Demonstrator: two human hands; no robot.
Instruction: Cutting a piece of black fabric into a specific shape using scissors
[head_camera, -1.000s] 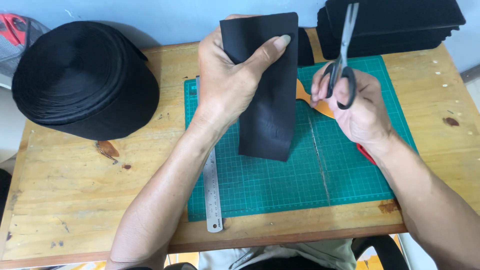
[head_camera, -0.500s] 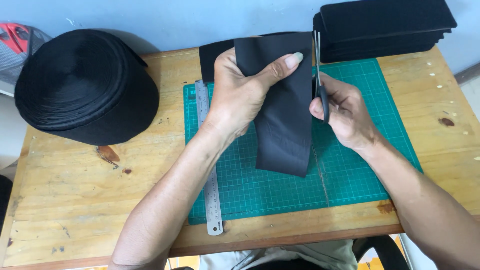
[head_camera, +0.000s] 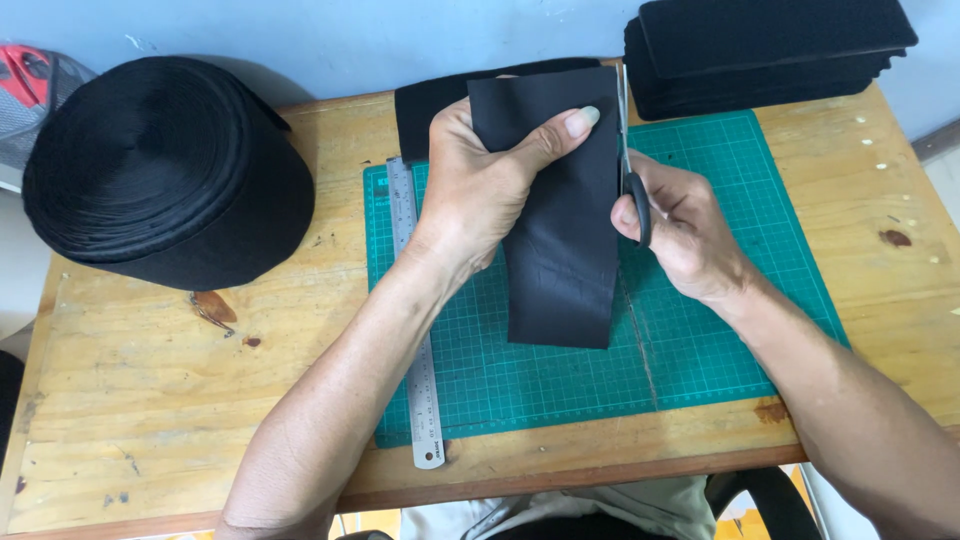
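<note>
View from above of a wooden desk (head_camera: 130, 420) with a green cutting mat (head_camera: 720, 300) in the middle of the frame. The left hand (head_camera: 480, 190), at centre, pinches a strip of black fabric (head_camera: 565, 260) between thumb and fingers and holds it up over the mat, the strip hanging down toward the lower centre. The right hand (head_camera: 685, 225), just right of the strip, is curled around the black handles of a pair of scissors (head_camera: 630, 160), whose blades point toward the top of the frame along the strip's right edge; whether the blades are parted cannot be told. A steel ruler (head_camera: 415, 340) lies on the mat's left edge. A large roll of black fabric (head_camera: 160, 170) sits at upper left, and a stack of cut black pieces (head_camera: 760, 50) at upper right
</note>
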